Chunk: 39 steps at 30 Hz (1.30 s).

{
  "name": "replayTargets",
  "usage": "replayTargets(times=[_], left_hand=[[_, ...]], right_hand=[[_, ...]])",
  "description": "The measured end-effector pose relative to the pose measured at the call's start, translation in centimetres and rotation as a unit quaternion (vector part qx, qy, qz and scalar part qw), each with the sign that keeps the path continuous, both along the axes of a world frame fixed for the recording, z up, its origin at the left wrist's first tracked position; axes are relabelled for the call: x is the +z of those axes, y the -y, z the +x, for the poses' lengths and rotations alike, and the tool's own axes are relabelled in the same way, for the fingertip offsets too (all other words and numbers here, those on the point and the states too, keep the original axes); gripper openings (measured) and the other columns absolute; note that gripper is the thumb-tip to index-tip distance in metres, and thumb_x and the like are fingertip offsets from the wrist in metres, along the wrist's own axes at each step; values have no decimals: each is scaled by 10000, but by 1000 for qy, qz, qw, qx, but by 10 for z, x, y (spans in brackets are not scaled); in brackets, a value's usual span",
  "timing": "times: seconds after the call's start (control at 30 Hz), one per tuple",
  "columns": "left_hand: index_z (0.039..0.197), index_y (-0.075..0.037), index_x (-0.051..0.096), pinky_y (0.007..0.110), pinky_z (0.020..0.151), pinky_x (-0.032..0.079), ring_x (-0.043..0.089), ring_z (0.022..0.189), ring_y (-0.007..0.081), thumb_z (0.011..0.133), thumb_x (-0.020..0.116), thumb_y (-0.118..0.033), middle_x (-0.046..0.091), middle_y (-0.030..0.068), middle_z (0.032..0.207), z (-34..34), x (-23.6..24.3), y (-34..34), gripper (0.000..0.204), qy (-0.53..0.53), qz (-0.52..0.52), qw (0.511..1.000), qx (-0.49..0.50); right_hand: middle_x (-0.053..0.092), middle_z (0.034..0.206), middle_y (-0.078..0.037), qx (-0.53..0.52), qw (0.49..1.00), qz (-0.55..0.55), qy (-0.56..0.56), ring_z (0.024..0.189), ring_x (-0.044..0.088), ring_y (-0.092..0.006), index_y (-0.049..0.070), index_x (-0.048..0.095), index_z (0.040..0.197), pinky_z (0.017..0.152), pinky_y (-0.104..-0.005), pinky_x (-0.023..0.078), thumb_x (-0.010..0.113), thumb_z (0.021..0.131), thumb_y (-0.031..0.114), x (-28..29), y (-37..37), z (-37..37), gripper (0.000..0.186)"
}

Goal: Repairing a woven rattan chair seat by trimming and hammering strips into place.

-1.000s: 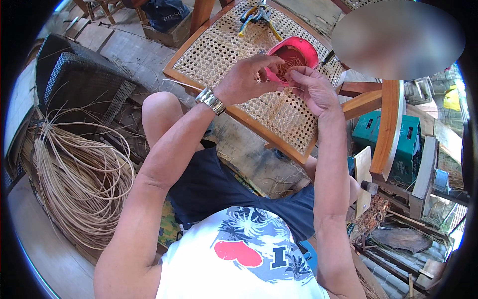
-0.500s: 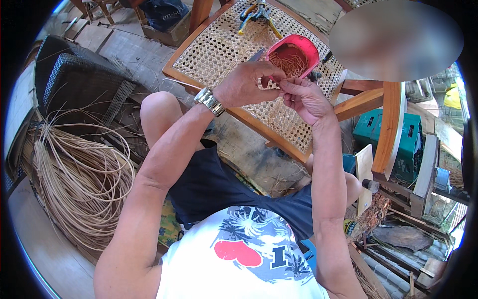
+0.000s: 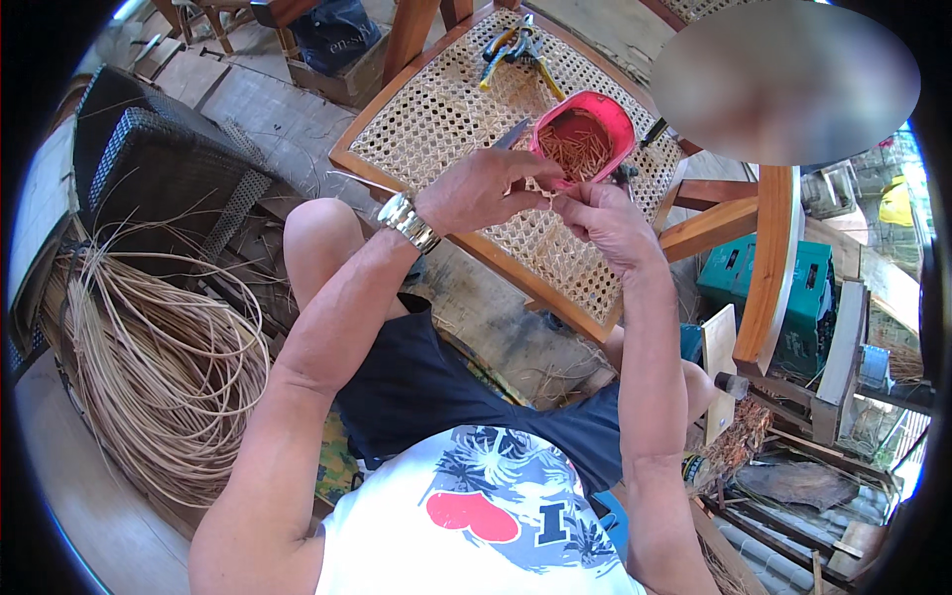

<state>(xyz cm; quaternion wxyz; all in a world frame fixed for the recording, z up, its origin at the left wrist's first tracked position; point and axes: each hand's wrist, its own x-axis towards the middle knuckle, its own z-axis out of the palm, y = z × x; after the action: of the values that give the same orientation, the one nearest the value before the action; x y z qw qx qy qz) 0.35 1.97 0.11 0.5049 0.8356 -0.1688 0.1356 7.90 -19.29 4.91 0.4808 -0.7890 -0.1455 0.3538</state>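
Observation:
My left hand [image 3: 481, 190], with a metal watch [image 3: 409, 220] on its wrist, reaches over a woven cane chair seat [image 3: 421, 124]. Its thumb and fingers are pinched together. Close against them, my right hand [image 3: 607, 220] is closed too, thumb on fingertips. Between both sets of fingertips shows a thin, pale cane strand [image 3: 549, 196]; most of it is hidden. Just beyond the fingers stands a pink plastic tub [image 3: 623, 117] holding many short reddish-brown sticks [image 3: 580, 154]. A knife blade [image 3: 513, 133] pokes out behind my left hand; its handle is hidden.
Pliers [image 3: 521, 50] lie on the seat's far side. A big bundle of cane [image 3: 164, 367] hangs at the left beside a dark mesh-sided box [image 3: 149, 159]. On the right are the chair's curved wooden frame [image 3: 772, 278], a green crate [image 3: 808, 288] and scrap wood.
Both hands have come slightly nearer, and my left fingers have lowered and closed up toward my right fingertips. The whole view has shifted a little, moving the chair lower in it.

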Motion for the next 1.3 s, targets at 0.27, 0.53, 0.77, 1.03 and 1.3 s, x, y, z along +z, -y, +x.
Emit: replayTargets(times=[0.27,0.53,0.77,1.03,1.3], left_hand=[[1173,-88,720,483,832,536,694,962,367,984,632,-220,733,157,1078,-3,7,-15,247,-15,64,996,56],[1137,-65,679,477,715,539,717,790,384,964,601,-178,742,184,838,12,10,-27,221,-107,37,967,229],[1077,-45,700,457,724,546,728,795,356,926,661,-181,751,182,864,22,4,-33,206,-94,32,957,273],[1067,-48,716,439,771,561,736,855,337,912,661,-153,759,163,926,25,-2,-33,195,-103,55,963,243],[1121,-21,719,402,793,574,744,879,312,917,648,-131,768,175,991,27,-6,-33,242,-90,87,962,244]], right_hand=[[734,937,-233,49,945,-236,223,908,724,-376,-11,707,983,841,-448,543,688,917,242,-6,34,-27,262],[719,791,-135,-66,935,-219,273,730,691,-230,-2,694,944,715,-384,542,737,910,234,-19,73,-7,242],[731,820,-156,-31,920,-226,317,743,709,-252,-14,684,944,718,-383,554,721,913,174,-10,71,20,194],[737,892,-89,-121,945,-76,294,818,680,-133,19,722,1131,779,-319,554,731,935,171,-2,45,57,248],[760,1091,-189,-25,840,-194,507,1015,741,-340,38,726,1185,919,-420,564,714,908,149,-6,-17,135,299]])
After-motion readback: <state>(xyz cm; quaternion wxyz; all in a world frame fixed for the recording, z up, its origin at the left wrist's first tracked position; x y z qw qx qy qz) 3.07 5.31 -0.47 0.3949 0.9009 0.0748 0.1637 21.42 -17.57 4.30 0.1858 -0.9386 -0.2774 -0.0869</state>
